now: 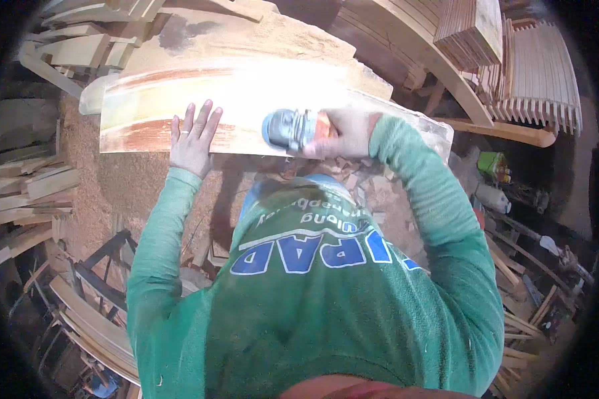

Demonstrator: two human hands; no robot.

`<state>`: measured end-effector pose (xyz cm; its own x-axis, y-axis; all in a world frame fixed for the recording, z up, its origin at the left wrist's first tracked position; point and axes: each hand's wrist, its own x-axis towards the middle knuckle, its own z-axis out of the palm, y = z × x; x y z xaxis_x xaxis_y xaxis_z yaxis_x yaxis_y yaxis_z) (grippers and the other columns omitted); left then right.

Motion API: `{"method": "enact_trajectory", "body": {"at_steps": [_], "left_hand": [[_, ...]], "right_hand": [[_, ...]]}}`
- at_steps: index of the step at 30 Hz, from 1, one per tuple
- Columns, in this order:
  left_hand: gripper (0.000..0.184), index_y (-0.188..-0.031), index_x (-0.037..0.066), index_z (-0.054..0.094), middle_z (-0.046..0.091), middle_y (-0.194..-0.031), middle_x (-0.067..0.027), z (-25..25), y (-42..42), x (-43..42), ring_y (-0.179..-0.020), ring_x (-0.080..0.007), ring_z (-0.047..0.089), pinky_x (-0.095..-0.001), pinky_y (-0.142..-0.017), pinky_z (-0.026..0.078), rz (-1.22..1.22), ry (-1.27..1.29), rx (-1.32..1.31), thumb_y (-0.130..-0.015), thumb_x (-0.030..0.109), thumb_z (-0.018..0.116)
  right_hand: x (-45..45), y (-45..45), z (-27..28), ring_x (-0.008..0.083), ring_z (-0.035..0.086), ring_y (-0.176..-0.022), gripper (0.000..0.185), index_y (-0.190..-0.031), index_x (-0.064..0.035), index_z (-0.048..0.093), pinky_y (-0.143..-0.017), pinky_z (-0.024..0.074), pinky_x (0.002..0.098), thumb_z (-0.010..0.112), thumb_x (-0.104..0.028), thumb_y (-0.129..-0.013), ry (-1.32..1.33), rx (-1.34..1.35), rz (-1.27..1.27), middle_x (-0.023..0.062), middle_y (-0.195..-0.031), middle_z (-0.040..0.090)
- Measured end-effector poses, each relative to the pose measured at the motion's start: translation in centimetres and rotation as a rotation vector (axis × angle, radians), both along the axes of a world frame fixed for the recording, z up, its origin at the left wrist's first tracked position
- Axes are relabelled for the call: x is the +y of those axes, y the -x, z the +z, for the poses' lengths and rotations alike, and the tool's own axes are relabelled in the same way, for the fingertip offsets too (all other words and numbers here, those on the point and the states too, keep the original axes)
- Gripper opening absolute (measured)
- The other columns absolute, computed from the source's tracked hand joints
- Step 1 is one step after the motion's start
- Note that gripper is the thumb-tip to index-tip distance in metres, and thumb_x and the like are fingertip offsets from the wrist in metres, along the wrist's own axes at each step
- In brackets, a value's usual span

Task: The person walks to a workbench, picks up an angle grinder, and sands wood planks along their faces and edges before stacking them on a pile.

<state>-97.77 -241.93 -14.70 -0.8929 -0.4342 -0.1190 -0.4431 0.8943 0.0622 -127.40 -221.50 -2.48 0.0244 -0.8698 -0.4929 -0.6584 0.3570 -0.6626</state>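
Spanning the upper middle of the frame, the board (136,136) lies across a dusty worktop (279,40), presumably for support from below. From where I stand, glare washes out its centre. The left hand (192,141), left of centre, lies on the near edge with fingers spread apart, clamping nothing visible, probably to steady the board. The right hand (353,135), upper centre, is closed, likely for control, around the right end of the power tool (286,130), which sits against the board's face.

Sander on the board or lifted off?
On the board, it appears: no gap shows beneath the sander, gripped by the right hand. Running or not: cannot tell.
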Motion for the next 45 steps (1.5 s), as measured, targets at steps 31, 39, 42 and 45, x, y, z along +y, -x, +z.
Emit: {"method": "enact_trajectory", "body": {"at_steps": [31, 39, 42, 45], "left_hand": [[0.038, -0.118, 0.017, 0.068, 0.071, -0.114, -0.0068, 14.7, 2.9, -4.0, -0.104, -0.0286, 0.068, -0.0430, -0.087, 0.053, -0.239, 0.017, 0.144, -0.082, 0.028, 0.077], [0.058, -0.110, 0.010, 0.070, 0.072, -0.093, -0.0130, 9.2, 18.4, -8.2, -0.098, -0.0335, 0.067, -0.0472, -0.090, 0.048, -0.039, -0.003, 0.231, -0.093, 0.063, 0.057], [0.064, -0.111, 0.007, 0.071, 0.073, -0.098, -0.0159, 5.3, 20.4, -8.9, -0.102, -0.0352, 0.066, -0.0487, -0.098, 0.045, 0.047, -0.152, 0.061, -0.095, 0.066, 0.051], [0.062, -0.106, 0.006, 0.072, 0.072, -0.099, -0.0177, 1.6, 20.3, -7.8, -0.100, -0.0361, 0.066, -0.0484, -0.099, 0.043, 0.095, -0.215, 0.099, -0.096, 0.064, 0.052]], "right_hand": [[21.2, 7.6, -4.6, 0.0155, 0.064, -0.089, 0.044, -0.117, -0.0004, 0.066, -0.078, 0.0515, 0.0319, 0.066, -0.037, -0.094, 0.474, -0.024, -0.996, 0.0062, -0.097, 0.070], [21.9, 3.6, -4.9, 0.0130, 0.058, -0.088, 0.047, -0.115, -0.0011, 0.065, -0.077, 0.0486, 0.0297, 0.059, -0.046, -0.101, 0.468, -0.439, -1.229, 0.0030, -0.100, 0.066], [18.6, 2.7, -0.7, 0.0146, 0.062, -0.101, 0.049, -0.127, 0.0004, 0.063, -0.092, 0.0496, 0.0308, 0.066, -0.040, -0.098, 0.334, -0.318, -0.954, 0.0061, -0.112, 0.068], [16.0, 2.6, 0.3, 0.0158, 0.066, -0.100, 0.054, -0.130, 0.0021, 0.062, -0.092, 0.0519, 0.0319, 0.074, -0.036, -0.094, 0.122, -0.201, -0.770, 0.0086, -0.112, 0.071]]}}
